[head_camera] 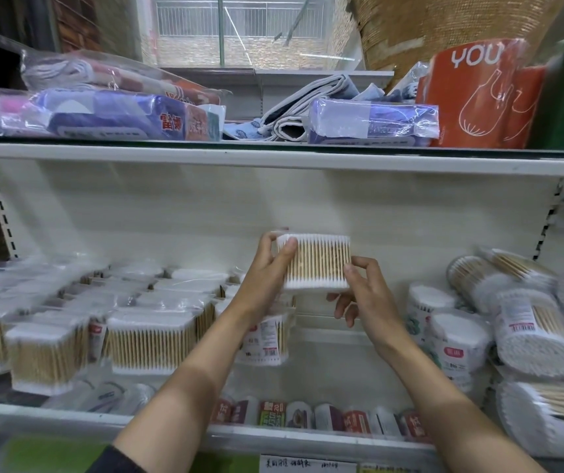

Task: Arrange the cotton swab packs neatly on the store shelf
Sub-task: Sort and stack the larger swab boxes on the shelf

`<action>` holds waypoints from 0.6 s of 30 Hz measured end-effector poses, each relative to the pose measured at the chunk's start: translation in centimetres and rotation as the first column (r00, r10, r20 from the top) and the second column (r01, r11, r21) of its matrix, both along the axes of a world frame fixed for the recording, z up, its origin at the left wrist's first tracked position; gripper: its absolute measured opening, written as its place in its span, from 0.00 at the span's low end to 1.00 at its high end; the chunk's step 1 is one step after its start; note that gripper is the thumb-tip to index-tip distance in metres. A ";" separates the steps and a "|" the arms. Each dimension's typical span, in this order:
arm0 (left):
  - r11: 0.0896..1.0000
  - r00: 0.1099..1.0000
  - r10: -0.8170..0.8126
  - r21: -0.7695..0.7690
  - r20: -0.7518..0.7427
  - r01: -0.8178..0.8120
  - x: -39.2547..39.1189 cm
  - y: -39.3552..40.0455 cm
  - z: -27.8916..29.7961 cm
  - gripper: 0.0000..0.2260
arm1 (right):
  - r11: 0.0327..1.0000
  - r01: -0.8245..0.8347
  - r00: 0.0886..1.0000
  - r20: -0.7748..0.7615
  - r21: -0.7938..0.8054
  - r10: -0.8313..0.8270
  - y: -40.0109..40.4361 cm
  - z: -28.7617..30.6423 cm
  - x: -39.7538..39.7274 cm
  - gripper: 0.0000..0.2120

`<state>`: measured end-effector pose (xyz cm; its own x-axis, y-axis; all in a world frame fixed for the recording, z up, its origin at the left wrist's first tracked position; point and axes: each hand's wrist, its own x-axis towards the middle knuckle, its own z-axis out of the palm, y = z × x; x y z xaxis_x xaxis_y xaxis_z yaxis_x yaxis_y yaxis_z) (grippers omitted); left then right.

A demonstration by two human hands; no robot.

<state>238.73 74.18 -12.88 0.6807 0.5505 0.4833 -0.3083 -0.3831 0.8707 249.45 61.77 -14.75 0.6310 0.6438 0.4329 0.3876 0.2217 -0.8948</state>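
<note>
Both hands are being held up in front of the middle shelf's back wall, forearms reaching in from the lower edge of the view. A rectangular cotton swab pack (314,261) is being gripped by the left hand (266,278) along its left side, with the thumb laid across the front near the upper left corner and the fingers curled round behind. At the pack's lower right corner, it is being pinched by the right hand (362,295) between thumb and forefinger, while the remaining fingers are being kept loosely curled below, touching nothing. The pack is being held upright above the shelf (273,435), clear of the board, over a gap between two groups of stock.

Toward the shelf's left end, rows of rectangular packs (144,339) are being kept standing, though blurred. Toward the right end, round tubs of swabs (526,332) are being left heaped, some tilted, some lying on their sides. Along the front edge, small jars (307,416) are being shown in a row. On the upper shelf (273,155), bagged cloths (113,114) and an orange package (478,97) are being stored.
</note>
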 end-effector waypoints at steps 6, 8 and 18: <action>0.982 0.996 -0.094 -0.162 0.003 0.093 -0.1 0.0 0.3 0.13 | 0.999 0.029 0.999 -0.022 0.040 -0.028 -0.1 0.2 -0.1 0.09; 0.968 0.995 -0.098 -0.230 0.024 0.101 0.0 0.0 0.4 0.17 | 0.997 0.043 0.997 -0.069 0.071 -0.038 -0.1 0.2 0.1 0.10; 0.980 0.998 -0.051 -0.195 -0.028 0.044 0.0 -0.3 0.4 0.28 | 0.991 0.011 0.992 -0.128 0.131 0.006 -0.2 0.3 0.1 0.13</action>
<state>238.76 73.87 -12.44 0.7221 0.5984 0.3471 -0.2922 -0.1909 0.9371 249.57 61.61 -14.42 0.6883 0.5851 0.4289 0.2722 0.3397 -0.9003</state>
